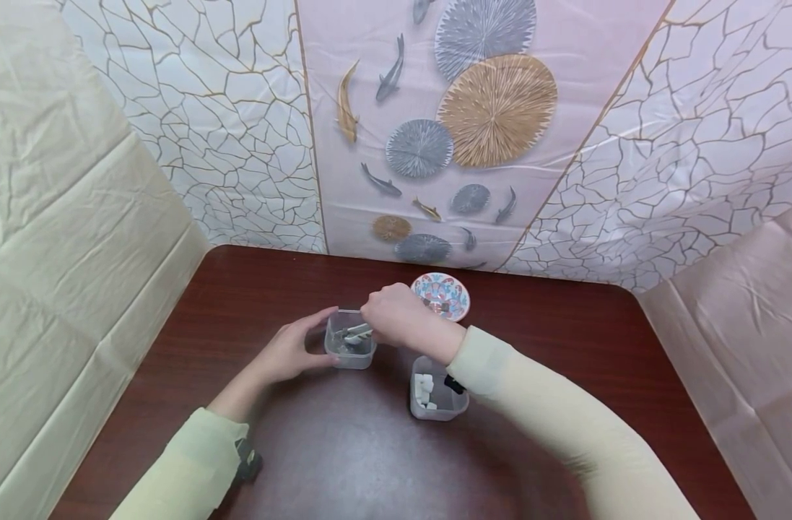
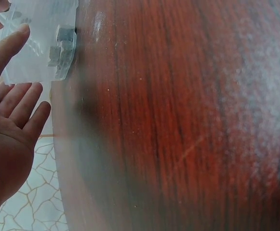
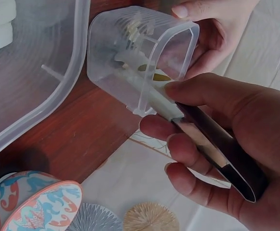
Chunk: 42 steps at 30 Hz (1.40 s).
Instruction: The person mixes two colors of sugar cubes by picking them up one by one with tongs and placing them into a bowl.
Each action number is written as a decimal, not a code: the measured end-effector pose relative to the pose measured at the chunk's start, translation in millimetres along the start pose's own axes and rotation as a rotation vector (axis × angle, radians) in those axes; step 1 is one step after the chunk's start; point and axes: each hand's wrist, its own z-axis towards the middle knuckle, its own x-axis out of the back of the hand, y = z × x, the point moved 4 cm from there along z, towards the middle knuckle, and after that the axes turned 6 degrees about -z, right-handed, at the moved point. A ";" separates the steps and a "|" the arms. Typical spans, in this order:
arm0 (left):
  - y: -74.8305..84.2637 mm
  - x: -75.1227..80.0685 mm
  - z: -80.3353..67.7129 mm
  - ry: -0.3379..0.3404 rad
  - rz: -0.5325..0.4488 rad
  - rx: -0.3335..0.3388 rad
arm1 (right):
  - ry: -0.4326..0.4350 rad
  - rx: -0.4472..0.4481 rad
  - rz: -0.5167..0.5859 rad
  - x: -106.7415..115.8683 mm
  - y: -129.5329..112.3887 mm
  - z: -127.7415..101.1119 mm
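On dark wood table (image 1: pixel 344 448), patterned backdrop (image 1: pixel 473 130) behind.

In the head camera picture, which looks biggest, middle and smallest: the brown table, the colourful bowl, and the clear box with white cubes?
1. The brown table, by far the biggest.
2 and 3. The clear box with white cubes and the colourful bowl look about the same size; the bowl sits farther from the camera, so I can't rank them.

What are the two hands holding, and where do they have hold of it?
The right hand holds metal tongs by the handle end, tips down in the clear tub. The left hand steadies that tub by its side wall.
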 end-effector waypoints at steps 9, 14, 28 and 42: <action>-0.3 -0.4 0.2 0.002 0.012 0.004 | 0.053 0.030 0.107 3.9 12.5 -12.3; -0.7 -1.0 0.5 0.001 0.010 0.008 | 0.117 0.033 0.233 6.1 24.7 -23.4; -0.9 -1.5 -0.1 -0.010 0.004 0.022 | 0.215 -0.067 0.238 12.4 74.5 -74.4; -1.4 -2.3 -0.6 -0.006 0.008 0.016 | 0.142 -0.206 0.241 -20.2 124.0 -104.3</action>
